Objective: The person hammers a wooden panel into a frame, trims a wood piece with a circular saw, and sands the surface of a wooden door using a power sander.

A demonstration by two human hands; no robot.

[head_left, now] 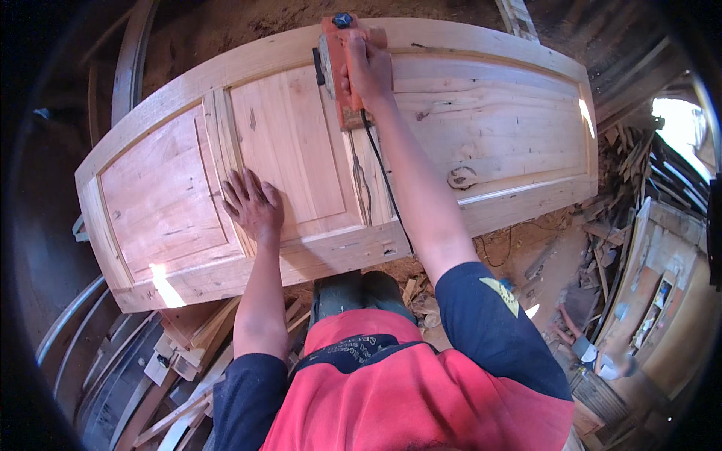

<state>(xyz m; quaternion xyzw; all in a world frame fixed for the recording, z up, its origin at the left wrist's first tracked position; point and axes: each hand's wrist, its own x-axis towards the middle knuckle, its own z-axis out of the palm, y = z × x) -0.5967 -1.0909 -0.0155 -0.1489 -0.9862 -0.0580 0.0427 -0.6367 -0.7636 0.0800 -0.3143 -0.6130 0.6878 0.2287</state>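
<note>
A wooden panel door lies flat in front of me, with raised rails and stiles framing several panels. My right hand is wrapped round the handle of an orange electric planer, which sits across the far edge of the door, over a cross rail. A dark knob tops the planer's far end. Its black cord runs back under my right forearm toward the near edge. On the left, my left hand rests with fingers spread on the door, by another cross rail.
Beams show beneath the door's far side. Scrap boards are piled at the lower left. To the right are heaped wood offcuts, a pale wooden board structure, and another person. Bare soil shows below the door.
</note>
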